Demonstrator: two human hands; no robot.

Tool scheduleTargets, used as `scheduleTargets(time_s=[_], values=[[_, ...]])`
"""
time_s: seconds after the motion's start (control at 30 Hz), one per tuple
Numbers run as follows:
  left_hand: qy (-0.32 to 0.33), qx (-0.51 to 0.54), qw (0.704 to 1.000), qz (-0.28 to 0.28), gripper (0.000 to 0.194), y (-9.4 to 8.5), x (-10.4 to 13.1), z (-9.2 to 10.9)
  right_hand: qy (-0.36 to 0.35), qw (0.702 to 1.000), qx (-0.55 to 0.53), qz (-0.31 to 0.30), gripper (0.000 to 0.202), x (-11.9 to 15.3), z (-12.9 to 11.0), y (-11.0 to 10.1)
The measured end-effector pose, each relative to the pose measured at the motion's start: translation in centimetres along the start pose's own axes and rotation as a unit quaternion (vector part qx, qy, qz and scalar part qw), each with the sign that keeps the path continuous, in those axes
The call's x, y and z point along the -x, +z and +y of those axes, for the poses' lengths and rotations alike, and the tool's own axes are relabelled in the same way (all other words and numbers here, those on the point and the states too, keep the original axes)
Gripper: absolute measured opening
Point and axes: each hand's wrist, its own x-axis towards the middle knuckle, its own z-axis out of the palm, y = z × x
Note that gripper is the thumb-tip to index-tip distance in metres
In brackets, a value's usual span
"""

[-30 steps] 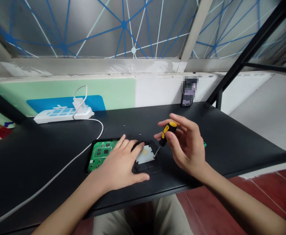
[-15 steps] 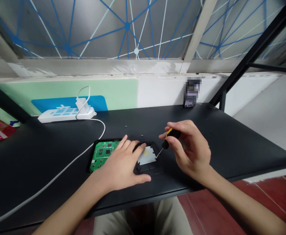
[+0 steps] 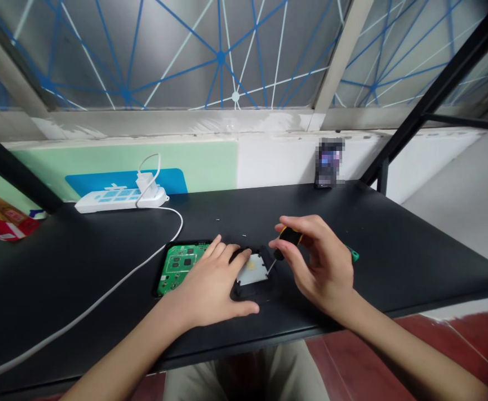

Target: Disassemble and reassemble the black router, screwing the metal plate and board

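Note:
My left hand (image 3: 208,284) lies with fingers spread over a black plastic device housing (image 3: 158,288), pressing on it. Left of that hand a green circuit board (image 3: 181,264) shows inside the housing. Between my hands is a silvery metal plate (image 3: 252,273) in the housing's right part. My right hand (image 3: 321,262) grips a black and yellow screwdriver (image 3: 290,236) with fingers and thumb. The screwdriver slants down to the left, its tip at the plate's right edge. Whether a screw sits under the tip is too small to tell.
Two tiny screws, one nearer (image 3: 244,235) and one farther (image 3: 217,219), lie behind the housing. A white power strip (image 3: 121,199) with a cable stands at the back left. A phone (image 3: 329,164) leans on the wall. A green object (image 3: 354,254) shows beside my right hand.
The view has tilted slightly. My right fingers have shifted around the screwdriver handle, and the green object beyond that hand shows more. My left hand stays in place on the housing.

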Motion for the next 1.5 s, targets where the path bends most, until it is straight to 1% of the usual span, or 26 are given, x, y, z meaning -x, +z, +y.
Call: scheduleTargets(time_s=[0.27, 0.5, 0.7, 0.83, 0.97, 1.07, 1.13, 1.2, 1.27, 1.37, 1.43, 1.5], values=[[0.0, 0.006, 1.0, 0.005, 0.085, 0.0, 0.0, 0.1, -0.005, 0.999, 0.05, 0.004, 0.041, -0.4, -0.2, 0.1], [-0.008, -0.008, 1.0, -0.013, 0.091, 0.0, 0.0, 0.1, 0.001, 1.0, 0.027, 0.009, 0.043, 0.0, -0.2, 0.2], [-0.012, -0.002, 1.0, -0.012, 0.089, 0.0, 0.1, 0.2, -0.013, 0.997, 0.068, 0.021, 0.04, -0.3, -0.8, 0.5], [-0.012, 0.009, 1.0, -0.002, 0.088, 0.2, 0.2, 0.1, -0.002, 0.996, 0.08, 0.027, 0.036, -0.6, -0.7, 0.6], [-0.018, 0.009, 1.0, -0.008, 0.088, 0.2, 0.1, 0.1, 0.011, 0.997, 0.072, 0.02, 0.035, -0.5, -0.6, 0.5], [-0.021, -0.002, 1.0, -0.018, 0.091, 0.2, 0.1, 0.1, 0.01, 0.998, 0.06, 0.009, 0.039, -0.2, -0.4, 0.5], [-0.024, -0.006, 0.999, -0.022, 0.092, 0.2, 0.1, 0.1, 0.014, 0.999, 0.047, -0.004, 0.044, -0.3, 0.2, 0.4], [-0.027, -0.004, 0.999, -0.02, 0.094, 0.3, 0.1, 0.0, 0.031, 0.999, 0.021, -0.013, 0.045, -0.9, 1.5, 0.5], [-0.03, 0.0, 0.999, -0.017, 0.096, 0.3, 0.1, 0.0, 0.059, 0.998, -0.014, 0.025, 0.044, -2.1, 3.4, 0.7], [-0.044, -0.003, 0.999, -0.024, 0.098, 0.5, 0.0, 0.3, 0.095, 0.987, -0.07, 0.112, 0.042, -4.4, 6.5, 1.6], [-0.05, -0.016, 0.998, -0.034, 0.099, 0.6, 0.0, 0.7, 0.134, 0.973, -0.115, 0.146, 0.041, -5.6, 8.2, 2.6], [-0.047, -0.028, 0.998, -0.035, 0.101, 0.6, 0.0, 1.1, 0.168, 0.963, -0.126, 0.166, 0.042, -6.2, 9.2, 3.5]])
